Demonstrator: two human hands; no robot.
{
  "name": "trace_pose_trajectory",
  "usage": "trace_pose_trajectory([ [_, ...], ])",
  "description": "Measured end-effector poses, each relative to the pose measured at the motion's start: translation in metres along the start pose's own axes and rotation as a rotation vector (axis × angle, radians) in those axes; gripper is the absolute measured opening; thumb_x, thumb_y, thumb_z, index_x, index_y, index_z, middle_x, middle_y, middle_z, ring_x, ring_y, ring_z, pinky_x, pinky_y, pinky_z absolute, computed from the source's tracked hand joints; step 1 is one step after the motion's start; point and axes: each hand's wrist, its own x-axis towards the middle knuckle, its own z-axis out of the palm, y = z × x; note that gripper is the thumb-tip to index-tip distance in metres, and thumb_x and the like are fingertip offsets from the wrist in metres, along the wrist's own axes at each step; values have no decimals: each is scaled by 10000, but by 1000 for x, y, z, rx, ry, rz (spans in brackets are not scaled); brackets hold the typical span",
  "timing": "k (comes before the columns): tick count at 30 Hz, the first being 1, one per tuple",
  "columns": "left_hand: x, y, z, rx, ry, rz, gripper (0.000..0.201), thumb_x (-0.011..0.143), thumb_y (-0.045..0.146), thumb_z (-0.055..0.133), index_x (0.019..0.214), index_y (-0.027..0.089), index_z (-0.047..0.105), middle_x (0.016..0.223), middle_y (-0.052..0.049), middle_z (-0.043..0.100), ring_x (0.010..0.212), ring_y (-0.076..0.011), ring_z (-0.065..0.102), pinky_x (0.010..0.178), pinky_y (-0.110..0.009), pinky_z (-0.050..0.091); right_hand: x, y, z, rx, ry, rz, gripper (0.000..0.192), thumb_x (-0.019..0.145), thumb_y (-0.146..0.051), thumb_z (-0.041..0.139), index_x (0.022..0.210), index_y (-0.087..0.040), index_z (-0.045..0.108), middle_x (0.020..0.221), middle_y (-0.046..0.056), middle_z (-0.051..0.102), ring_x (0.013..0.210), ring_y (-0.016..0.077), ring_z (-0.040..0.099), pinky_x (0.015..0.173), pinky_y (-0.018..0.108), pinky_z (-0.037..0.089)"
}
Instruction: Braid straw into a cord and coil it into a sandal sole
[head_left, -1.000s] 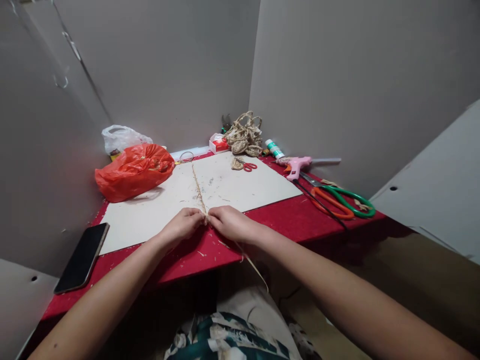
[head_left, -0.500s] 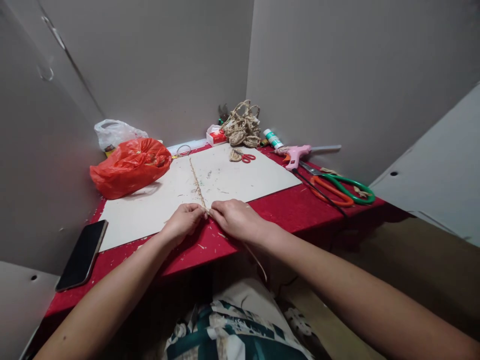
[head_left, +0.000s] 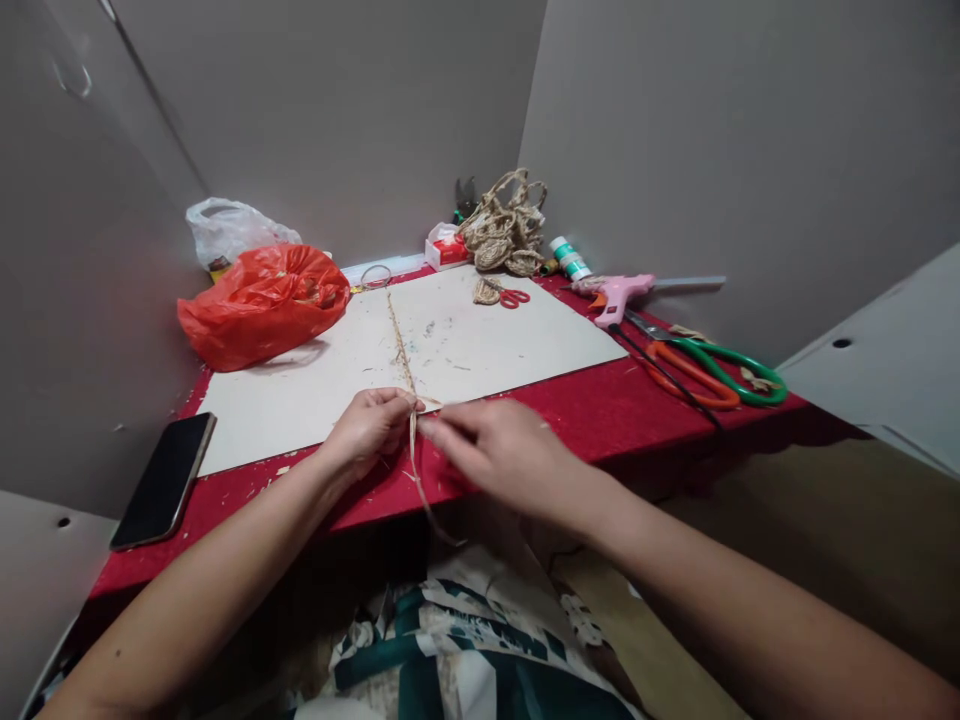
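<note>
Both forearms in from bottom corners of frame, meeting at centre over near edge of red surface
Left hand knuckles up, fingers curled, grip pinched narrow on twine strand right where it crosses the near edge of pale board
Right hand just beside left, palm down, fingers stretched toward left hand, fingertips at the strand; looks pinched on it but exact closure hard to tell
Strand running up centre of frame across board toward back wall; loose tail dropping from the grip point down past surface edge toward patterned cloth at bottom centre
Left of frame: red plastic bag, white bag behind it, black phone lower left
Upper centre: pile of twine coils, small red scissors
Right: pink glue gun, large green and orange scissors
</note>
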Motion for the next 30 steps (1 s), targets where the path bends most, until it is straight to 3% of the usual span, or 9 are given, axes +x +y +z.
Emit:
trace_pose_trajectory([
  [2,0,2,1,-9,-6,-9,133,718,249,646,696,135,581,424,108,254,356,-14,152,389,-190,77,10,10,-4,68,205,41,323,915,-392,433,782,-178,636,750,74,653,674,177,548,617,284,333],
  [3,0,2,2,-9,-16,-15,140,722,254,653,695,138,579,425,109,248,358,-14,150,390,-189,77,16,15,-3,121,219,29,282,909,-355,444,829,-174,646,811,77,661,727,180,554,647,280,343],
  [5,2,2,2,-9,-42,-24,180,730,276,665,674,148,551,428,109,241,362,-16,143,391,-188,75,32,24,3,266,129,15,255,895,-334,467,819,-168,644,797,65,651,722,168,540,649,270,345],
  [8,4,0,0,-5,-78,-24,240,743,317,669,653,159,512,443,111,232,372,-18,128,395,-190,69,50,31,16,481,-74,35,373,879,-379,495,580,-164,558,565,15,530,544,117,429,539,251,300],
  [12,4,-2,-4,115,-74,16,209,781,306,614,667,153,529,439,102,251,382,-31,139,402,-197,93,58,32,20,691,-269,200,402,859,-381,516,510,-185,479,417,-50,349,383,63,237,417,246,166],
  [17,-3,0,-6,505,-41,196,215,829,318,534,707,146,578,584,21,517,513,-82,400,521,-206,310,53,28,21,920,-317,380,341,805,-250,516,485,-202,413,356,-79,266,305,38,138,366,249,47],
  [23,-15,6,-2,1062,57,346,310,885,318,433,671,160,593,583,-7,541,551,-126,448,552,-236,324,48,20,27,985,-161,419,316,804,-211,538,491,-169,523,314,-83,279,284,27,157,335,231,58],
  [26,-21,-1,10,1249,72,382,289,910,277,371,899,164,637,719,-58,643,620,-161,543,608,-262,364,43,16,28,1139,-191,428,391,840,-218,513,461,-185,424,334,-85,270,299,25,157,331,214,72],
  [30,-42,-13,24,1474,-2,326,287,910,256,344,975,136,597,684,-78,630,538,-172,524,540,-281,333,38,15,23,1257,-272,502,262,843,-157,480,589,-146,543,362,-99,263,315,25,143,332,179,67],
])
